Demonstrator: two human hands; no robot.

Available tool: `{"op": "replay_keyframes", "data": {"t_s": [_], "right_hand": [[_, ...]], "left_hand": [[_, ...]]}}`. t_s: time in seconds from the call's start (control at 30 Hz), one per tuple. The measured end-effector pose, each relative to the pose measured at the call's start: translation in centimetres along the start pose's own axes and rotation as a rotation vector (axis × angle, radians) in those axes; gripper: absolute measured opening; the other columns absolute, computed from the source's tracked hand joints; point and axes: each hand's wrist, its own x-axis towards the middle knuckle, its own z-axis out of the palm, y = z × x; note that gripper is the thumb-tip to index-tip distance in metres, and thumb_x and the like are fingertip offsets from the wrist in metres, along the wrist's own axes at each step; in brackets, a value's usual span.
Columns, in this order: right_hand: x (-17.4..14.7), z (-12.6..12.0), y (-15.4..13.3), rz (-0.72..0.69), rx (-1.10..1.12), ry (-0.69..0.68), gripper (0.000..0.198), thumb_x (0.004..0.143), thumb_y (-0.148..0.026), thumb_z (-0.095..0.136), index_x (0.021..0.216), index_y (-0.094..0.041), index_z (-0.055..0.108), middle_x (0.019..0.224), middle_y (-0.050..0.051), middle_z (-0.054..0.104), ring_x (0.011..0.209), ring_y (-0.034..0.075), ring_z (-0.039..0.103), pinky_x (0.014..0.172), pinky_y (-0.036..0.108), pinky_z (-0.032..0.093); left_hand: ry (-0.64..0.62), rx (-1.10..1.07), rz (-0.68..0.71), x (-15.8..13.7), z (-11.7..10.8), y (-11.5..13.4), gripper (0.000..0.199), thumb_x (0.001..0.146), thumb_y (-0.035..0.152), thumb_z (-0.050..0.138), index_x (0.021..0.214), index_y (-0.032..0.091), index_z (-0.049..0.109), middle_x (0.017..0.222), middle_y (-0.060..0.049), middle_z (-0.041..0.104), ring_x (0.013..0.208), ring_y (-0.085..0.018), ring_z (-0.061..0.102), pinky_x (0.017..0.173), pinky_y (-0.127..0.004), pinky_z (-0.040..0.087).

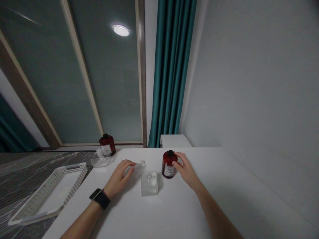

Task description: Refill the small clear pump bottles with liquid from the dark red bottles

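My right hand (186,170) has its thumb and fingers against the right side of a dark red bottle (169,159) with a black cap and white label. The bottle stands upright on the white table. My left hand (121,176), with a black watch on the wrist, is over the table with thumb and fingers apart. Close to its fingertips lies a small clear item (142,163), too indistinct to name. Between the hands sits a clear, box-like block (149,188) with a roundish shape on its top.
At the table's far left corner stands a second dark red bottle (106,142), beside a clear tray-like piece (101,162). A white perforated basket (37,196) is left of the table. Behind are a low white cabinet (174,141), a teal curtain (171,73) and glass doors.
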Motion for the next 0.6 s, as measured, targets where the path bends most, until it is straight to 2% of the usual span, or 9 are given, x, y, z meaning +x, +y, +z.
{"op": "replay_keyframes", "data": {"t_s": [0.07,0.2,0.43,0.53,0.6], "right_hand": [[0.1,0.1,0.3,-0.019,-0.019,0.015,0.037,0.086,-0.037,0.066,0.122,-0.03,0.063,0.126,0.007,0.05,0.122,0.024,0.05,0.096,0.039,0.053],[0.4,0.6,0.8,-0.048,-0.061,0.062,0.036,0.089,-0.039,0.063,0.123,-0.03,0.062,0.128,0.008,0.05,0.122,0.025,0.05,0.097,0.041,0.052],[0.6,1.3,1.1,-0.072,-0.12,0.123,0.036,0.09,-0.04,0.06,0.125,-0.03,0.062,0.135,0.009,0.048,0.127,0.028,0.047,0.099,0.046,0.05],[-0.2,1.5,0.6,-0.182,-0.32,0.262,0.035,0.093,-0.035,0.055,0.127,-0.029,0.062,0.136,0.01,0.047,0.129,0.029,0.043,0.108,0.052,0.04],[-0.8,1.7,0.1,-0.298,-0.503,0.308,0.035,0.096,-0.028,0.047,0.129,-0.026,0.06,0.128,0.012,0.053,0.123,0.029,0.047,0.107,0.055,0.038]], "left_hand": [[-0.038,0.09,0.011,-0.3,-0.2,-1.5,0.025,0.097,0.037,0.044,0.1,0.022,0.064,0.101,-0.008,0.068,0.099,-0.028,0.061,0.092,-0.044,0.048],[-0.01,0.182,-0.033,-0.5,-0.5,-3.2,0.025,0.096,0.037,0.043,0.097,0.021,0.064,0.099,-0.009,0.067,0.097,-0.028,0.062,0.09,-0.042,0.048],[-0.075,0.284,-0.11,-0.6,-0.1,-2.9,0.025,0.09,0.039,0.053,0.102,0.02,0.064,0.093,-0.009,0.068,0.092,-0.028,0.063,0.084,-0.04,0.048],[-0.126,0.333,-0.131,-0.7,0.3,-2.6,0.026,0.09,0.038,0.055,0.106,0.02,0.064,0.097,-0.008,0.068,0.095,-0.028,0.061,0.085,-0.04,0.046],[-0.142,0.379,-0.157,-0.8,0.6,-2.5,0.027,0.089,0.037,0.056,0.108,0.019,0.063,0.102,-0.008,0.067,0.099,-0.028,0.059,0.086,-0.04,0.044]]}}
